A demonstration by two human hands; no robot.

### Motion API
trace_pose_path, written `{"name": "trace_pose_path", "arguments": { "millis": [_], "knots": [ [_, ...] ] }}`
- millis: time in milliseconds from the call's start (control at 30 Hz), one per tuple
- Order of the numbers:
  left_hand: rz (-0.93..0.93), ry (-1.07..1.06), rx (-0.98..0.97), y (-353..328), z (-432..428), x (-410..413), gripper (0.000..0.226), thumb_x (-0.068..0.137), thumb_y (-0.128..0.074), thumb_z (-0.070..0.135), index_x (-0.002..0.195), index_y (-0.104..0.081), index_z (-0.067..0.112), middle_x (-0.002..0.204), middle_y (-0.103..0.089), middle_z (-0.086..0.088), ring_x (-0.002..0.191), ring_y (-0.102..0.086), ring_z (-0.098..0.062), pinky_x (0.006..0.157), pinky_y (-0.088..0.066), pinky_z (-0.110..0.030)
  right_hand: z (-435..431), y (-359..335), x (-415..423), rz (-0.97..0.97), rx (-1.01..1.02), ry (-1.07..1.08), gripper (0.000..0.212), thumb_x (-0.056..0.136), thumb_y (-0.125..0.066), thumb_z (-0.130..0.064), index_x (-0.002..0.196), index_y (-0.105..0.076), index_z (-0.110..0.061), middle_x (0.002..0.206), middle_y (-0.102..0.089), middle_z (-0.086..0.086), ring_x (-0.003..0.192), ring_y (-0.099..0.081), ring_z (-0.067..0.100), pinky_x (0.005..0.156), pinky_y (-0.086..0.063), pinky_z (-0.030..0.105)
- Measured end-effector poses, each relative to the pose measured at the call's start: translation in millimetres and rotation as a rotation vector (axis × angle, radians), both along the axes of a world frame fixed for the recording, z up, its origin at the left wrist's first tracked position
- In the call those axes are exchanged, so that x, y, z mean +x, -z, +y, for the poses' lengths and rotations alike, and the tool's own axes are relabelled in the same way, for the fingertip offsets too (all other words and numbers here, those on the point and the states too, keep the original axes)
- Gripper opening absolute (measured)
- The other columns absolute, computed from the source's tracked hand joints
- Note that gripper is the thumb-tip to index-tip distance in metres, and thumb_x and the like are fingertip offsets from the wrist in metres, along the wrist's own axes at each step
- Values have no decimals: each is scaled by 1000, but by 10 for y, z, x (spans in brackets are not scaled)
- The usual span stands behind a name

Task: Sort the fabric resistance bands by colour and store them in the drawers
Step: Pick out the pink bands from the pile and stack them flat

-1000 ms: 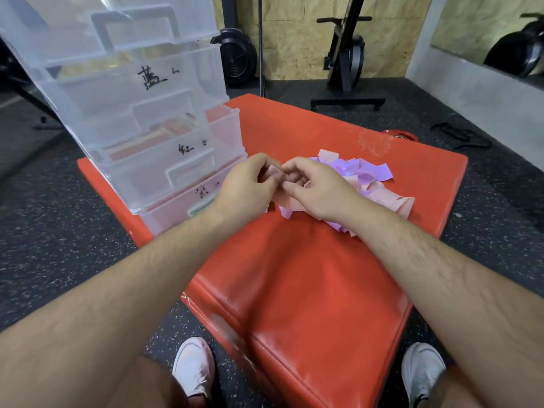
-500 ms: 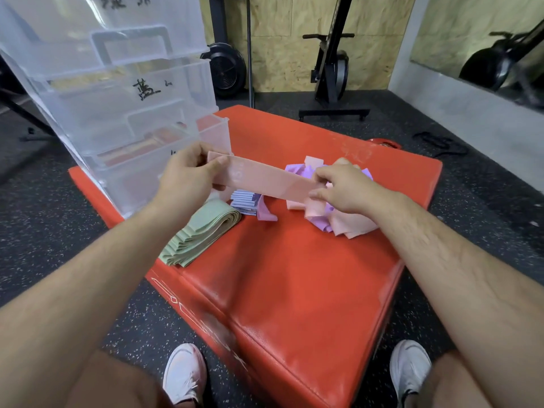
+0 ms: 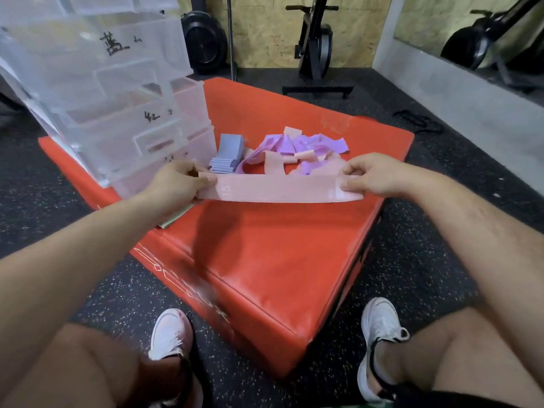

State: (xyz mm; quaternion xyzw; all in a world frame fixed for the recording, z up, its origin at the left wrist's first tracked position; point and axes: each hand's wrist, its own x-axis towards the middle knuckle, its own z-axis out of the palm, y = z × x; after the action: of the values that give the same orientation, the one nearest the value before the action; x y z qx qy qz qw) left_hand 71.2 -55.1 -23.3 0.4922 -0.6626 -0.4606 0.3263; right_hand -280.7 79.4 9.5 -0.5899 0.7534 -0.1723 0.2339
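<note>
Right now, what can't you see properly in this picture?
Head view:
- Green bands: mostly hidden under the left hand.
- Lowest drawer label: partly behind that hand, blurred.
- Top drawer: cut off by the upper edge.
- Print on pink band by right hand: blurred.

The near half of the red padded box (image 3: 265,254) lies bare, open from the front. The drawer tower (image 3: 123,92) blocks the left rear. A blue stack (image 3: 228,156) and band pile (image 3: 312,147) crowd the middle behind the stretched pink band (image 3: 279,188).
</note>
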Motion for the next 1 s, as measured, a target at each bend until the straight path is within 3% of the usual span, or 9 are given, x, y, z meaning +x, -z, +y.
{"name": "trace_pose_path", "arguments": {
  "millis": [100, 200, 300, 400, 500, 633, 700, 800, 1000],
  "knots": [
    [-195, 0, -78, 214, 53, -6, 12, 85, -75, 16, 85, -68, 6, 70, -61, -5, 61, -52, -16, 52, -44, -19, 111, 202, 45, 56, 71, 9, 16, 83, -73, -16, 97, -71, -23, 83, -64, -5, 72, -59, 14, 62, -43, 24],
    [-382, 32, -141, 412, 89, 0, 15, 82, -77, 21, 88, -70, 8, 73, -64, 0, 62, -54, -13, 57, -44, -25, 178, 371, 124, 127, 65, 52, 31, 81, -74, -20, 110, -65, -24, 102, -61, 2, 85, -60, 19, 67, -42, 29],
    [-500, 64, -206, 484, 125, -20, 12, 83, -75, 20, 92, -69, 15, 78, -64, -3, 63, -54, -16, 58, -44, -27, 221, 500, 179, 109, 30, 91, 33, 81, -73, -17, 111, -62, -21, 104, -59, 2, 88, -61, 24, 70, -43, 31],
    [-484, 66, -236, 510, 126, -30, 23, 80, -78, 18, 96, -62, 17, 82, -60, -3, 66, -53, -15, 57, -39, -25, 270, 550, 213, 126, 14, 88, 22, 82, -71, -15, 102, -63, -21, 94, -60, -1, 73, -58, 18, 59, -41, 29],
    [-572, 94, -392, 562, 95, -17, 22, 76, -81, 20, 89, -64, 16, 91, -56, -7, 83, -51, -20, 73, -40, -27, 302, 602, 199, 123, 6, 77, 11, 83, -71, -14, 91, -68, -21, 87, -62, -5, 66, -56, 11, 54, -37, 22],
    [-648, 233, -445, 539, 108, -36, 7, 81, -73, 12, 78, -67, 14, 81, -65, -3, 81, -61, -24, 67, -43, -29, 296, 631, 164, 239, 19, 50, 8, 79, -74, -30, 77, -70, -36, 104, -54, -1, 97, -54, 20, 84, -48, 31],
    [-707, 246, -428, 512, 95, -63, 4, 81, -69, 10, 79, -67, 13, 80, -66, -2, 79, -62, -23, 65, -41, -27, 295, 591, 187, 292, 44, 34, 7, 79, -73, -33, 78, -70, -40, 113, -51, 3, 110, -50, 26, 93, -46, 36],
    [-716, 255, -456, 455, 69, -141, 9, 78, -70, 12, 77, -65, 19, 87, -64, -3, 82, -59, -21, 70, -41, -27, 250, 498, 212, 315, 37, -3, 12, 85, -67, -30, 91, -73, -38, 125, -50, 11, 120, -45, 31, 88, -38, 31],
    [-578, 387, -562, 308, 94, -693, 11, 81, -74, 21, 85, -64, 25, 94, -57, 4, 91, -52, -14, 84, -42, -27, 29, 300, 200, 295, -30, -56, 13, 89, -68, -31, 100, -73, -35, 107, -59, -6, 103, -52, 17, 80, -37, 26]
  ]
}}
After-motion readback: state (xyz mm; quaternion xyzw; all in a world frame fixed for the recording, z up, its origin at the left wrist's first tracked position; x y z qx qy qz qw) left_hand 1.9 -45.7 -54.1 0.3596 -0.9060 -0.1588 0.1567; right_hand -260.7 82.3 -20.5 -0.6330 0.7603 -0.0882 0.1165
